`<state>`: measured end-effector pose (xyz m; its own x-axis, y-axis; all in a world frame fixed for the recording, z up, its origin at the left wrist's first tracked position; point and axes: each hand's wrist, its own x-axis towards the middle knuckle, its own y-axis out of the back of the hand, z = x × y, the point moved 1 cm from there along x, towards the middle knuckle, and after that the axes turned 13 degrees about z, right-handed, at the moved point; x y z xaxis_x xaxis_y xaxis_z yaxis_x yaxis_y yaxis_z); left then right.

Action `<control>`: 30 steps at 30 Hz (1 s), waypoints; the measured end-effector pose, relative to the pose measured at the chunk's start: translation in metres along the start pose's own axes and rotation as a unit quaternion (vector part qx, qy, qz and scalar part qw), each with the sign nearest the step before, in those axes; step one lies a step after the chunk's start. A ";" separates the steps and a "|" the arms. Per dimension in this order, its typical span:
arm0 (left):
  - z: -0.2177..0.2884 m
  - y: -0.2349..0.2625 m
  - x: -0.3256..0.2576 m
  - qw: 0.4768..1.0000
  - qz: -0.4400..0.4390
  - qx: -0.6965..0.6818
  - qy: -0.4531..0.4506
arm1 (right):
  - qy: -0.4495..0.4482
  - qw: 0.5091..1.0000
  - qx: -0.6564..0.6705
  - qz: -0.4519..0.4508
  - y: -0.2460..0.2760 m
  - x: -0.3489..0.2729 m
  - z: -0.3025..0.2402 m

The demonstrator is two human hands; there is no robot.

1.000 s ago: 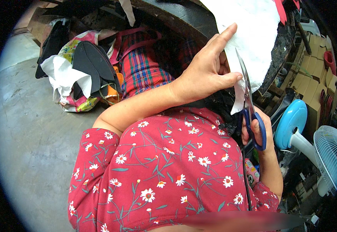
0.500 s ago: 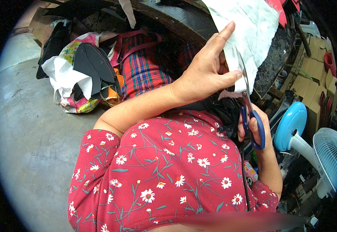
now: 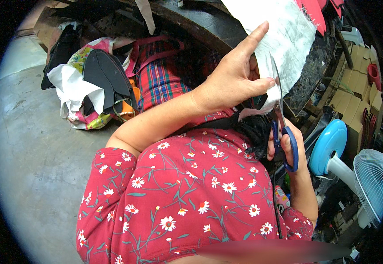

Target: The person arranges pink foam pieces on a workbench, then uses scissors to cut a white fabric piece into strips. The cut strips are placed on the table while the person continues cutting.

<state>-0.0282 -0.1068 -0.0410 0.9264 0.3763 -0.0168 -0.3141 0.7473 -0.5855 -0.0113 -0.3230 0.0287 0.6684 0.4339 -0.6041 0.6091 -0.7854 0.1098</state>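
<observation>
My left hand (image 3: 235,79) holds the edge of a white cloth (image 3: 284,35) that hangs over a dark table (image 3: 200,22), thumb pinching it and forefinger stretched up. My right hand (image 3: 290,147) grips blue-handled scissors (image 3: 281,123), fingers through the loops. The steel blades point up into the white cloth just right of my left thumb. Black lace-like material (image 3: 253,130) lies on my lap under both hands. I wear a red dress with white daisies (image 3: 191,189).
A pile of bags and cloth scraps (image 3: 99,83), black, white, plaid red and flowered, sits on the grey concrete floor (image 3: 33,154) at the left. At the right stand a blue fan base (image 3: 330,147), a white fan grille (image 3: 372,180) and cardboard boxes (image 3: 354,101).
The scissors have moved up into the cloth and the blades have come closer together. My left hand stays pinching the cloth's edge, shifted slightly.
</observation>
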 end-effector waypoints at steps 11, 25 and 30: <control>0.001 0.014 0.011 0.998 0.050 0.011 -0.046 | -0.018 1.000 -0.010 0.003 0.004 -0.005 -0.001; 0.003 0.015 0.004 1.000 0.014 -0.025 -0.002 | -0.020 1.000 -0.005 -0.007 0.005 -0.002 0.000; 0.007 0.021 0.011 0.999 0.044 0.013 -0.014 | -0.004 1.000 -0.015 -0.015 0.003 0.008 0.000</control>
<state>-0.0261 -0.0829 -0.0480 0.8893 0.4551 -0.0442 -0.3991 0.7254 -0.5608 -0.0041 -0.3218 0.0246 0.6457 0.4542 -0.6139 0.6421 -0.7580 0.1146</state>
